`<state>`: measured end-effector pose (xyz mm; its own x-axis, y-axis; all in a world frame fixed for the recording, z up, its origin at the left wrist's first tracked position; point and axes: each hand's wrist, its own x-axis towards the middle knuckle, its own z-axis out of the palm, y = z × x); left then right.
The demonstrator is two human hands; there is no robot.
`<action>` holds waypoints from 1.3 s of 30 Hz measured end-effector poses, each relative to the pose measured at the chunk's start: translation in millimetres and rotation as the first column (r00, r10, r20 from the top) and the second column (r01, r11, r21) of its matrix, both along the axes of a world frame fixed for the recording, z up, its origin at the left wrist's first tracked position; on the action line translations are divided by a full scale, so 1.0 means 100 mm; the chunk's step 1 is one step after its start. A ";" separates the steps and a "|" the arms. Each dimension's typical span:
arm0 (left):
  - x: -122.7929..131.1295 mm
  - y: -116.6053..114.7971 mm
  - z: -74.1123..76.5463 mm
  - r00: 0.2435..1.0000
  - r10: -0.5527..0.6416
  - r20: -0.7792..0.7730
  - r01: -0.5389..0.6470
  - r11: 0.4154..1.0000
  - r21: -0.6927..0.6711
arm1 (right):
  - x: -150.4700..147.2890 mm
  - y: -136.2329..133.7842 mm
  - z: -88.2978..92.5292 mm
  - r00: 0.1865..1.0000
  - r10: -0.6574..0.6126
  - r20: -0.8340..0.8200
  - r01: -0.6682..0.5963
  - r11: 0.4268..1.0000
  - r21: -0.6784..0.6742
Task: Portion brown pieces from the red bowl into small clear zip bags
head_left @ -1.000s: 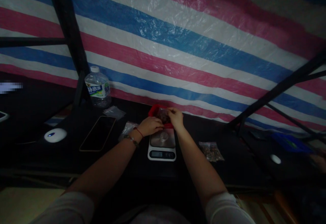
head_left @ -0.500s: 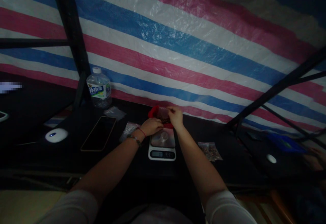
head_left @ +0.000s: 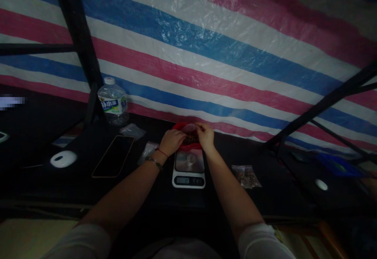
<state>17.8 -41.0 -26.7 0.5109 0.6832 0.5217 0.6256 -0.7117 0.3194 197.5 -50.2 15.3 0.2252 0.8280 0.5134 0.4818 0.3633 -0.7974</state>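
Observation:
A red container (head_left: 178,126) with small brown pieces (head_left: 191,138) in it stands just behind a white digital scale (head_left: 189,180). A small clear round cup (head_left: 191,159) rests on the scale's plate. My left hand (head_left: 173,141) is at the container's left side, fingers bent together over the rim. At the right side, my right hand (head_left: 205,135) pinches what looks like a clear plastic bag (head_left: 190,128) above the pieces. Whether the left fingers also grip the bag is too dark to tell.
Left of the scale lie a clear bag (head_left: 148,150), a phone (head_left: 113,156), another thin bag (head_left: 133,131) and a white round object (head_left: 63,158). A large bottle (head_left: 113,101) stands behind them. A filled bag (head_left: 246,176) lies to the right, with a blue tray (head_left: 338,165) farther off.
My left hand has shifted slightly left and up, away from the bag's middle. The brown pieces in the red container show more. The view has moved a little.

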 end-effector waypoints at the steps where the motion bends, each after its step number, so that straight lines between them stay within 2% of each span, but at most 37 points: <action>1: 0.01 0.00 -0.01 1.000 0.020 -0.002 -0.020 1.000 -0.002 | 0.00 -0.01 0.00 1.000 -0.006 -0.011 0.006 1.000 0.004; 5: 0.02 -0.03 0.00 0.998 0.058 0.003 -0.058 0.998 0.022 | 0.02 -0.08 -0.04 1.000 -0.017 0.003 0.016 0.999 0.050; 9: -0.07 -0.05 0.09 0.994 -0.066 -0.088 0.065 0.998 -0.017 | 0.12 -0.14 -0.14 0.997 -0.062 -0.042 0.065 0.995 0.075; 12: -0.13 -0.03 0.15 0.975 -0.111 -0.191 0.097 0.992 -0.081 | 0.23 -0.19 -0.24 0.984 -0.052 -0.172 0.058 0.998 0.028; 14: -0.13 0.00 0.17 0.964 -0.106 -0.246 0.080 0.990 -0.114 | 0.28 -0.23 -0.29 0.936 -0.012 -0.353 0.011 1.000 -0.006; 16: -0.12 0.04 0.19 0.958 -0.085 -0.274 0.052 0.991 -0.125 | 0.31 -0.28 -0.34 0.836 0.017 -0.548 -0.026 1.000 -0.009; 18: -0.11 0.07 0.21 0.968 -0.014 -0.252 -0.010 0.996 -0.091 | 0.32 -0.33 -0.37 0.734 0.007 -0.679 -0.008 1.000 0.002; 21: -0.13 0.06 0.23 0.974 0.072 -0.215 -0.087 0.994 -0.059 | 0.32 -0.41 -0.40 0.668 -0.004 -0.744 0.009 1.000 0.002; 24: -0.16 -0.01 0.24 0.974 0.012 -0.225 -0.046 0.988 -0.147 | 0.32 -0.46 -0.42 0.628 0.011 -0.778 -0.036 0.999 -0.014; 26: -0.16 -0.09 0.25 0.996 0.010 -0.090 -0.029 0.976 -0.216 | 0.31 -0.49 -0.41 0.589 0.020 -0.808 -0.058 0.998 -0.017; 28: -0.13 -0.19 0.28 0.985 0.020 0.169 0.034 0.951 -0.309 | 0.27 -0.52 -0.36 0.565 0.052 -0.823 -0.098 0.995 -0.005; 31: -0.05 -0.33 0.32 0.861 -0.008 0.508 0.268 0.857 -0.440 | 0.16 -0.58 -0.28 0.541 0.133 -0.831 -0.203 0.979 0.024; 32: -0.04 -0.37 0.34 0.824 0.004 0.566 0.313 0.830 -0.462 | 0.11 -0.60 -0.25 0.533 0.153 -0.832 -0.235 0.971 0.027; 34: -0.04 -0.43 0.38 0.779 0.058 0.624 0.331 0.808 -0.488 | 0.02 -0.66 -0.21 0.532 0.174 -0.829 -0.278 0.960 0.023; 39: -0.19 -0.50 0.49 0.704 0.196 0.682 0.251 0.830 -0.498 | -0.14 -0.79 -0.14 0.588 0.171 -0.791 -0.296 0.955 -0.014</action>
<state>-0.9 -91.3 22.4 0.1847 0.9396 0.2880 0.0501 -0.3017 0.9521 183.3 -129.1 1.7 0.2735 0.9538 0.1246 -0.4246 0.2359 -0.8741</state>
